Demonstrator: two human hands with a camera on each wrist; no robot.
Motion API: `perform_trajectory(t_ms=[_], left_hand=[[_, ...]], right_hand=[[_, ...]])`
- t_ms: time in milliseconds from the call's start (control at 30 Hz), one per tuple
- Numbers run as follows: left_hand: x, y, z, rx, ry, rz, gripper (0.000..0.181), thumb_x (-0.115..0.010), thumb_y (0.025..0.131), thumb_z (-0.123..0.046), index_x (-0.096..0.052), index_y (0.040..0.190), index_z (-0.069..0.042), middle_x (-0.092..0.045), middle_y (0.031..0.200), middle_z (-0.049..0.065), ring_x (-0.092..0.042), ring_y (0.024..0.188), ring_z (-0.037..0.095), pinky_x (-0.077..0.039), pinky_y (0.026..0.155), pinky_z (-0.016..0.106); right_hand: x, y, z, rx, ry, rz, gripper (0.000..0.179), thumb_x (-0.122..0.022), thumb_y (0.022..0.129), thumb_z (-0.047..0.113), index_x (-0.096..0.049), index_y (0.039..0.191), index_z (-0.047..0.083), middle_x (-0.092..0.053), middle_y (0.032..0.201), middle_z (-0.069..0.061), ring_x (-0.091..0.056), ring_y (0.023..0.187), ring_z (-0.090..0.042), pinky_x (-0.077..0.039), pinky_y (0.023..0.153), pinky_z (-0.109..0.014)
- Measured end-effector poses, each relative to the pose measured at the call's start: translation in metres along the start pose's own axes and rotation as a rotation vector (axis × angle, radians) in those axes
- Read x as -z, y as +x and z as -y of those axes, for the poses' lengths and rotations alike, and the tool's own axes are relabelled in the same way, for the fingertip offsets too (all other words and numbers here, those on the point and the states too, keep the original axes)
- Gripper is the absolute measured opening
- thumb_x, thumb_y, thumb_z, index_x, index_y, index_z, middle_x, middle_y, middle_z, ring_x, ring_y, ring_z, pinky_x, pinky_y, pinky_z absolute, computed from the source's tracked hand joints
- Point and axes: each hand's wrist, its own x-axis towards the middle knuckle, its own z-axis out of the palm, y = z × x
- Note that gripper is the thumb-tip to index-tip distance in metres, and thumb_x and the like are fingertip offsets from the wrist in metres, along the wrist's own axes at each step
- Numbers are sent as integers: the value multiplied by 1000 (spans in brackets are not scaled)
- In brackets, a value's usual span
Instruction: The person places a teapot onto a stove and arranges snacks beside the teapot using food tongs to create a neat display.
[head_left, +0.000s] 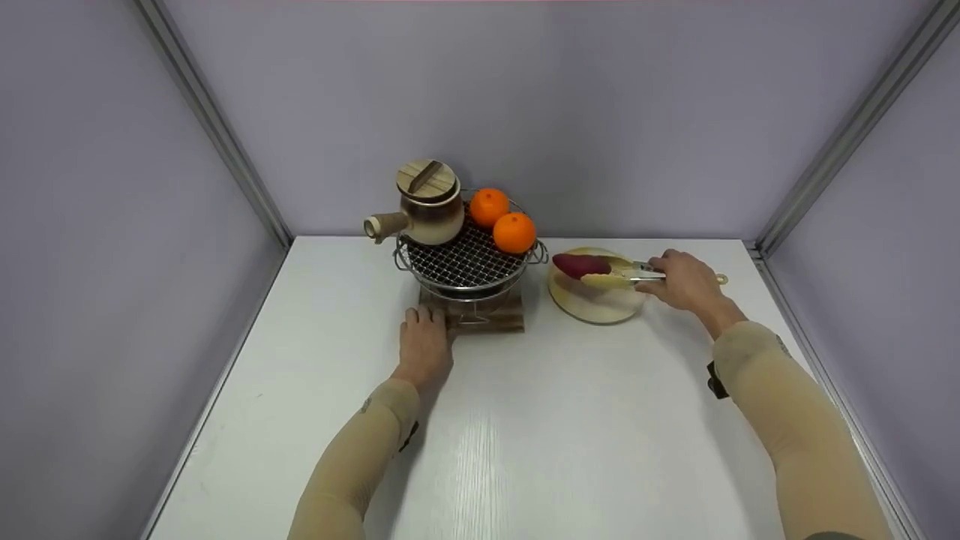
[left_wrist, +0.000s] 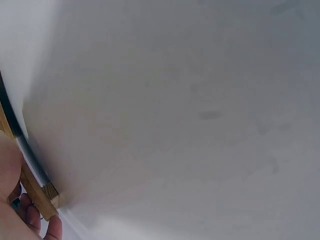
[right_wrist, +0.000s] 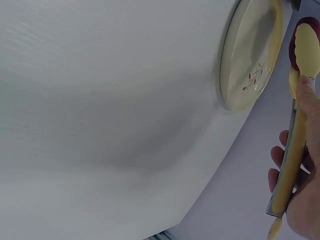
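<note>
My right hand [head_left: 684, 280] grips a pair of tongs [right_wrist: 292, 155] with cream scalloped tips. Between those tips is a dark red, sweet-potato-like piece [head_left: 580, 265], above the left part of a cream plate [head_left: 600, 309]. In the right wrist view the plate shows a small painted sprig. My left hand [head_left: 425, 346] holds the left end of the wooden base [head_left: 491, 325] under a round wire-mesh grill [head_left: 465, 259]; the left wrist view shows fingers and thumb on either side of the wood [left_wrist: 37, 192].
On the grill stand a side-handled pot [head_left: 433, 219] with a wooden lid [head_left: 425, 179] and two oranges, one behind [head_left: 489, 208] and one in front [head_left: 514, 233]. The white table [head_left: 540, 442] is enclosed by pale walls [head_left: 600, 97] at the back and sides.
</note>
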Motion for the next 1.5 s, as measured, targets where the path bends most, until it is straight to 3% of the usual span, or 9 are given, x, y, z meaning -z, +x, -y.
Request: perform_trajectory(t_ms=[533, 1133, 1333, 1500], left_hand=[[1, -1, 0, 1, 3, 0, 54, -57, 118, -40, -56, 150, 3, -59, 138, 23, -53, 124, 39, -56, 103, 51], [3, 1, -1, 7, 27, 29, 60, -55, 118, -41, -49, 158, 4, -56, 144, 24, -52, 127, 38, -56, 105, 51], [3, 2, -1, 5, 57, 32, 62, -54, 118, -43, -47, 159, 3, -57, 143, 24, -53, 125, 38, -57, 104, 50], [3, 2, -1, 6, 60, 46, 63, -53, 118, -44, -46, 160, 3, -56, 144, 24, -52, 126, 38, -57, 105, 50]], right_hand=[[13, -2, -1, -54, 37, -11, 67, -78, 105, 47, -66, 151, 0, -69, 132, -28, -68, 115, -48, -56, 94, -65], [32, -12, 6, -48, 73, -66, 68, -77, 105, 50, -66, 152, 3, -70, 132, -27, -68, 116, -49, -55, 93, -67], [35, -13, 6, -64, 86, -66, 69, -76, 106, 51, -65, 154, 2, -68, 140, -29, -66, 125, -52, -53, 100, -70], [38, -13, 7, -62, 86, -62, 71, -75, 106, 52, -65, 154, 1, -69, 139, -29, -67, 122, -51, -53, 100, -69]])
